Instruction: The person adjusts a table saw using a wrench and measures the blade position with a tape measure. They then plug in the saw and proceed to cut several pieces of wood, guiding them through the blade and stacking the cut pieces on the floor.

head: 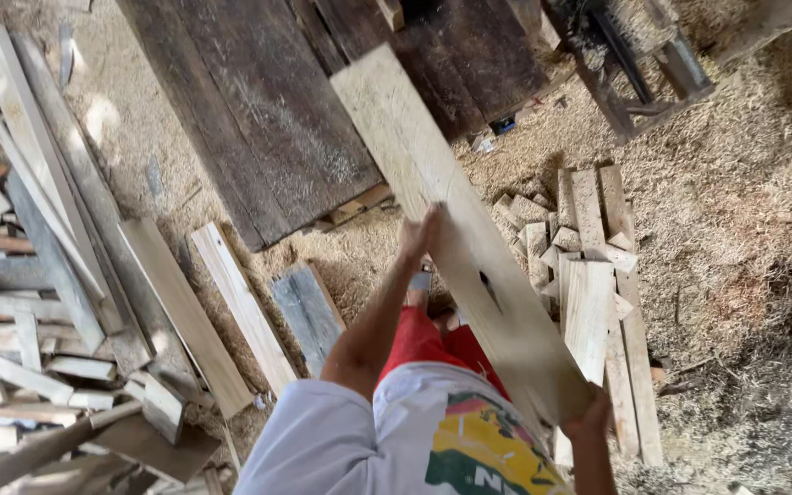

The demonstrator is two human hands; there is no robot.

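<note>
Sawdust floor (735,211) covers the whole yard, thick with shavings. Dark weathered planks (258,110) lie flat at top centre, the biggest pieces here. Left side: a messy heap of pale offcuts and long battens (38,275), some leaning, some crossed. Right of centre: a smaller stack of short pale boards (588,266) lying side by side on the shavings.

Long pale board (451,229) is held up off the ground, running diagonally from upper centre down to lower right, tilted, in front of the person's body. Its far end hangs over the dark planks; its near end sits at the person's right hip.

Left hand (421,236) is pressed on the board's left edge about midway, fingers on the face; the grip looks light, more steadying than clamping. Right hand (588,420) grasps the near end from below, fingers curled under, mostly hidden by the board. Red shorts (423,339) and a white printed shirt (396,431) show below.

Risks, as a judgement: the board is long and the far end is unsupported, so it could swing or dip and knock the dark planks. The left hand's hold on the edge could slip on rough sawn wood, giving splinters to bare skin. Loose offcuts underfoot could trip the person while carrying. A foot (419,291) shows just beneath the board, so a drop lands there.
</note>
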